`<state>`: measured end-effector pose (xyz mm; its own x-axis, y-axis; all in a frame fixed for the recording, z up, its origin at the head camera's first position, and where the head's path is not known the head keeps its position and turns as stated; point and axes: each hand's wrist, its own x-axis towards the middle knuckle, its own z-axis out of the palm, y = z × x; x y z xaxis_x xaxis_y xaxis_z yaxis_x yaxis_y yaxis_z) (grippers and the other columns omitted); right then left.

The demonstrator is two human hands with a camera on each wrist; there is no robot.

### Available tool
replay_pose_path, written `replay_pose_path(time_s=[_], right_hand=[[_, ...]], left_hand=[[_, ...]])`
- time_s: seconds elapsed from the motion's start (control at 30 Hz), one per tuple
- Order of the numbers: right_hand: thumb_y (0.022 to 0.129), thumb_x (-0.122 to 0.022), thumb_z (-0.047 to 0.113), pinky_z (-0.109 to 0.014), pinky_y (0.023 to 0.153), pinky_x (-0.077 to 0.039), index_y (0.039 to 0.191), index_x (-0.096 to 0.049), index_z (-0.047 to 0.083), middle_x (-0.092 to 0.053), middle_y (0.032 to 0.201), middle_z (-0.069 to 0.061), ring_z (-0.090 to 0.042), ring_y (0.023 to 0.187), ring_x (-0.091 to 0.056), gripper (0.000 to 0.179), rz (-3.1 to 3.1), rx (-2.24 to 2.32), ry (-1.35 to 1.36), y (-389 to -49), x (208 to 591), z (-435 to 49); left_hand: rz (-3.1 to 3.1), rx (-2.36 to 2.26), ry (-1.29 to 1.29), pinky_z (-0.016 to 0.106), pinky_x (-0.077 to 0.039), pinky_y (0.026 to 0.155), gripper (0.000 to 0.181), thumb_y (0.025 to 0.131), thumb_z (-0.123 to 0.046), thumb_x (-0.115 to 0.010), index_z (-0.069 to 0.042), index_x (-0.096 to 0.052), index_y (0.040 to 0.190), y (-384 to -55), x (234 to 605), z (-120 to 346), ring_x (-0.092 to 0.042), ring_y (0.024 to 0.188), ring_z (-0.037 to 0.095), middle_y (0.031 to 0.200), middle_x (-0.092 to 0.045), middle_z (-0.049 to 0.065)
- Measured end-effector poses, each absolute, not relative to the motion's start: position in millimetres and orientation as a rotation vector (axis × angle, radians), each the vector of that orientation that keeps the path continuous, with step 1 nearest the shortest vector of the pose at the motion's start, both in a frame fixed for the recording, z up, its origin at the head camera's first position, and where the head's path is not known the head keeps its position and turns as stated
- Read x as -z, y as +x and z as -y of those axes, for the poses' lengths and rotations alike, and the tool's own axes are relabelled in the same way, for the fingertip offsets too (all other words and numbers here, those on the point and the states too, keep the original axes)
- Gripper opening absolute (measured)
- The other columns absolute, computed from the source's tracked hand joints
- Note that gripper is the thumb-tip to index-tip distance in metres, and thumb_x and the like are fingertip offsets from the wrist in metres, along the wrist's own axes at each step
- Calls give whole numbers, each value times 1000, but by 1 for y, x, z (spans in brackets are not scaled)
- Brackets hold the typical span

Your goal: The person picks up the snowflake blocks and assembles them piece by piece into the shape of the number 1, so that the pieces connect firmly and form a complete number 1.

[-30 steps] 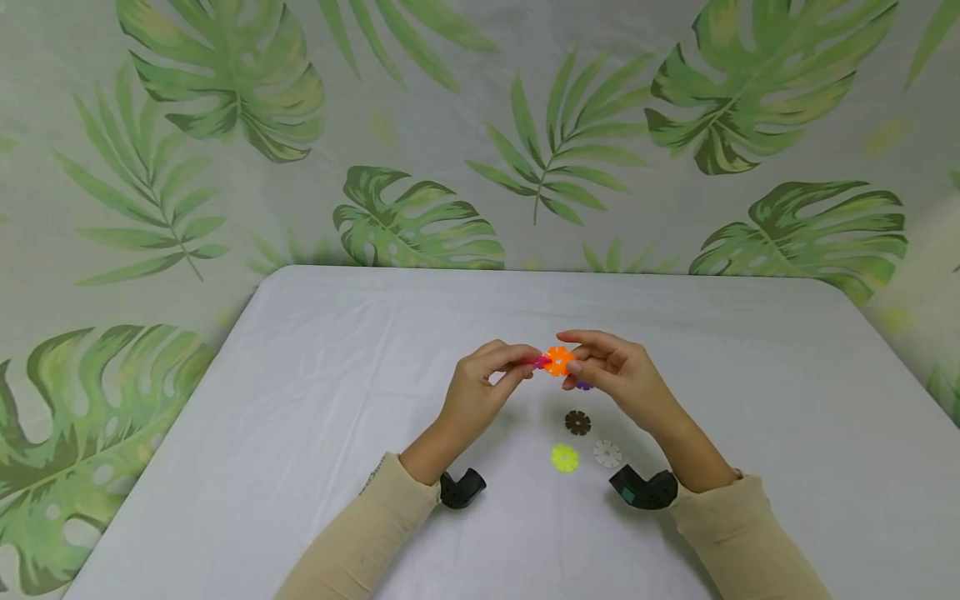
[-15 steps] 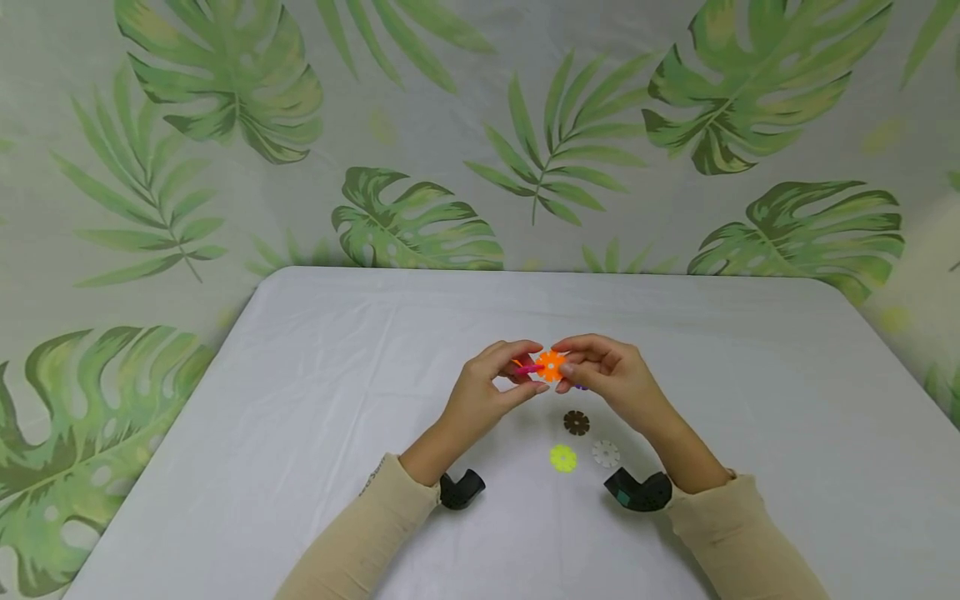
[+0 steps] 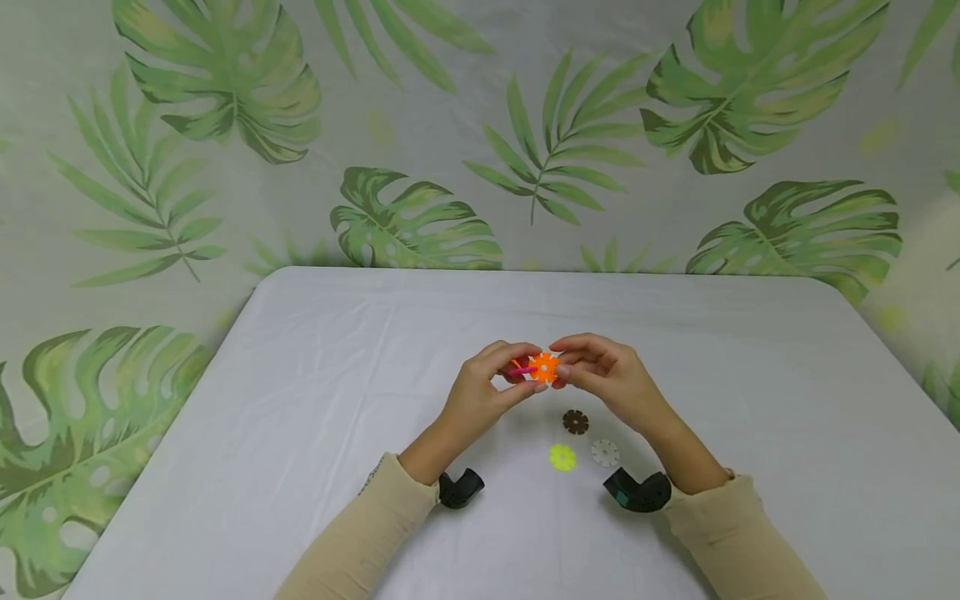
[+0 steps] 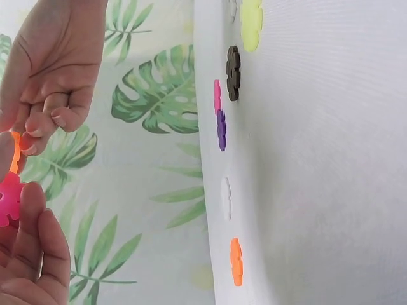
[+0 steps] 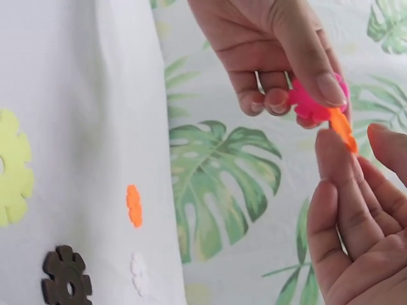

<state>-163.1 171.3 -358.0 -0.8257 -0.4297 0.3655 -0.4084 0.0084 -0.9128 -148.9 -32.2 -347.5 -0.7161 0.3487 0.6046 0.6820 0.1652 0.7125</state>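
In front of me, my left hand (image 3: 483, 379) holds a pink notched building disc (image 5: 308, 105); the right wrist view shows its thumb lying over the disc. An orange notched building disc (image 3: 544, 367) meets the pink one edge to edge, their planes at an angle. My right hand (image 3: 611, 367) pinches the orange disc at its right rim, index finger raised off it. In the left wrist view the orange disc (image 4: 15, 152) is mostly hidden behind fingers, above the pink disc.
On the white table lie a brown disc (image 3: 575, 422), a yellow-green disc (image 3: 562, 457) and a white disc (image 3: 605, 452). The left wrist view also shows purple (image 4: 221, 130), pink (image 4: 217, 95), white (image 4: 227, 198) and orange discs (image 4: 236, 262) on the table.
The right hand and the orange disc have shifted left, closer to the left hand. The left thumb and index finger have spread apart. The purple disc near the right fingers is now covered in the head view.
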Motion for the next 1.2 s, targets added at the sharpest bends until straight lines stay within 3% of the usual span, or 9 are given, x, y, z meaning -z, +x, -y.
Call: replay_pose_path(time_s=[0.13,0.37,0.77,0.9,1.2], right_hand=[[84,-57,-7,-28,68,-51,113,-52,-6,-58,97,-19,-23,85,-62,30,-2312,1969,-897,-162,354,-177],[82,-61,-6,-26,83,-46,122,-48,-1,-56,112,-16,-20,102,-55,43,-2481,1841,-961,-155,347,-191],[78,-69,3,-17,89,-39,128,-43,6,-54,118,-5,-8,106,-52,56,-2714,1551,-859,-133,359,-221],[77,-70,6,-14,88,-39,129,-42,8,-54,119,-7,-11,106,-52,59,-2748,1486,-808,-126,368,-229],[74,-73,5,-15,87,-40,125,-44,-2,-54,116,-16,-11,106,-52,59,-2690,1475,-889,-119,394,-238]], left_hand=[[2145,1563,-972,32,-51,68,32,70,3,-73,7,-61,99,-150,347,33,-56,71,27,81,-59,14],[2152,1564,-937,31,-51,68,33,70,3,-73,6,-60,100,-150,347,35,-56,72,26,82,-59,15],[2160,1555,-933,32,-51,67,35,70,4,-73,8,-59,101,-150,346,36,-56,74,27,85,-59,16],[2157,1560,-924,33,-51,67,35,70,4,-73,8,-59,102,-151,346,37,-57,75,27,87,-60,17],[2155,1575,-906,35,-51,65,35,70,4,-73,8,-59,103,-152,347,38,-58,74,28,88,-60,18]])
